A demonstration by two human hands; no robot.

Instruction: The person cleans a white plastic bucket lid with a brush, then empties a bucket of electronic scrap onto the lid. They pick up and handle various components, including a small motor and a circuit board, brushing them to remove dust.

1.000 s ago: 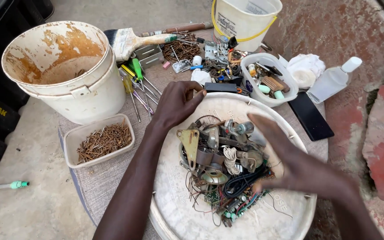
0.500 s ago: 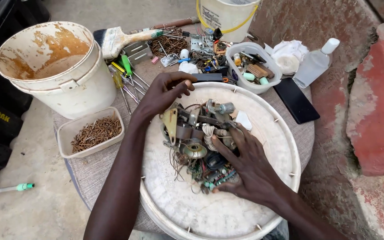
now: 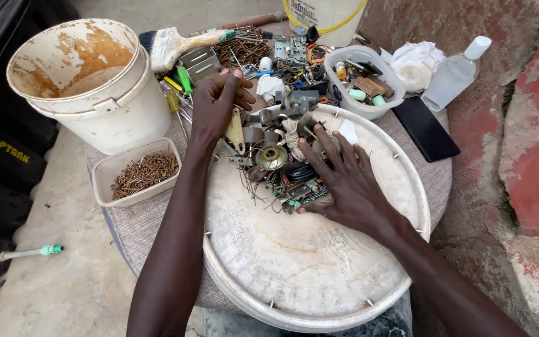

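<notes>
The left hand (image 3: 216, 103) curls over the far edge of the scrap pile (image 3: 279, 159) and the right hand (image 3: 344, 181) lies flat and spread on its near side, seemingly corralling the parts on the round white lid (image 3: 294, 262) beside the bucket (image 3: 82, 81).

Single head-worn view, looking steeply down, close above round tray (image 3: 319, 274)

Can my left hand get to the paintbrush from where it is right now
Probably yes. The left hand rests at the far edge of the parts pile, and the paintbrush lies just beyond it with nothing on top.
</notes>
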